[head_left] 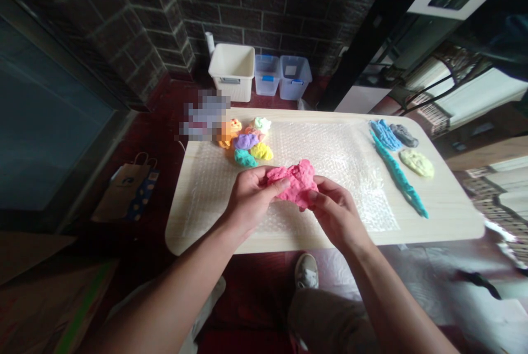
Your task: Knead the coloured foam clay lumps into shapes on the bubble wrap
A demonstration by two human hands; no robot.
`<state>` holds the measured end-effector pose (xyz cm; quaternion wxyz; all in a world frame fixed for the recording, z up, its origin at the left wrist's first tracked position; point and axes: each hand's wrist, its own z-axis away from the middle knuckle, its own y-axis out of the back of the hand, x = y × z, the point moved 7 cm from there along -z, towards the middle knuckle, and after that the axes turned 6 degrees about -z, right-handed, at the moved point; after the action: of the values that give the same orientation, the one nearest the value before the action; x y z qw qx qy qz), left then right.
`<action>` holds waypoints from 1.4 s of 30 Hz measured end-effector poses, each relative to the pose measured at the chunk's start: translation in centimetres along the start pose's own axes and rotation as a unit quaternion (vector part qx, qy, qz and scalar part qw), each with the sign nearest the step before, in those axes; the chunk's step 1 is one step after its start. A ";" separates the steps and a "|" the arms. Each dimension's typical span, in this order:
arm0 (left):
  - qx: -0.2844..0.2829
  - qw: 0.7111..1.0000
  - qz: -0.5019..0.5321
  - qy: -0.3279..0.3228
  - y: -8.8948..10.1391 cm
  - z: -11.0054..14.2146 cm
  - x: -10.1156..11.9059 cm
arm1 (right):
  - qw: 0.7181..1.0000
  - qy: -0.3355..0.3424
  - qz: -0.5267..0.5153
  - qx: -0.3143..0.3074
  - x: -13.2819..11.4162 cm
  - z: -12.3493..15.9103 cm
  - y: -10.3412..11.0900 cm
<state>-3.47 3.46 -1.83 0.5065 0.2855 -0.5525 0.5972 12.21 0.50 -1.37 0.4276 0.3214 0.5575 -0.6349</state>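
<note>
A lumpy, flattened piece of pink modelling clay (295,183) is held up between my two hands, above the table's near half. My left hand (251,192) pinches its left side, thumb on top and fingers underneath. On the right side, my right hand (334,205) grips the edge between thumb and fingers. Beyond my left hand sits a cluster of clay lumps, among them purple (246,141), teal (245,158), yellow (261,151), orange (225,138) and pale green (261,123). Bubble wrap (342,161) lies flat under my hands.
On the table's (449,216) right lie a long turquoise clay roll (400,175), blue clay (386,134), grey clay (403,135) and pale yellow clay (416,162). Behind stand a white bin (232,71) and two clear boxes (267,76). A paper bag (124,192) is on the floor at left.
</note>
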 end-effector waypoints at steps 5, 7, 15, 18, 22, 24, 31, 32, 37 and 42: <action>0.020 1.000 0.014 -0.001 0.3 0.0 -0.1 | 0.999 0.005 0.053 -0.005 0.3 -0.1 0.5; 0.006 1.000 0.025 0.011 0.1 0.0 -0.3 | 0.998 0.015 0.058 -0.005 0.2 -0.2 0.7; -0.005 0.997 0.057 0.042 -0.2 -0.1 -0.7 | 0.999 0.024 0.026 -0.024 0.1 -0.3 0.2; 0.001 0.997 0.065 0.030 -0.1 -0.2 -0.5 | 0.997 0.015 0.069 -0.040 0.5 -0.3 0.2; -0.013 0.997 0.064 0.045 -0.5 0.0 -0.6 | 0.995 0.020 0.089 -0.033 0.8 -0.4 0.6; -0.007 0.996 0.062 0.055 -0.5 0.1 -0.7 | 0.995 0.020 0.090 -0.026 0.8 -0.5 0.6; 0.006 0.999 0.031 0.031 -0.1 -0.1 -0.8 | 0.997 0.002 0.075 -0.002 0.8 -0.6 0.9; 0.008 0.999 0.026 0.027 -0.1 -0.2 -0.8 | 0.998 -0.003 0.069 -0.001 0.8 -0.6 0.9; 0.027 0.999 0.016 0.020 0.3 -0.1 -0.4 | 0.999 -0.017 0.050 -0.009 0.9 -0.4 0.6; 0.025 0.999 0.021 0.027 0.4 -0.1 -0.2 | 0.999 -0.021 0.034 -0.002 0.7 -0.4 0.6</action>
<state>-3.75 3.52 -2.15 0.5015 0.2705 -0.5290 0.6289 12.40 0.77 -2.32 0.4614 0.3260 0.5386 -0.6251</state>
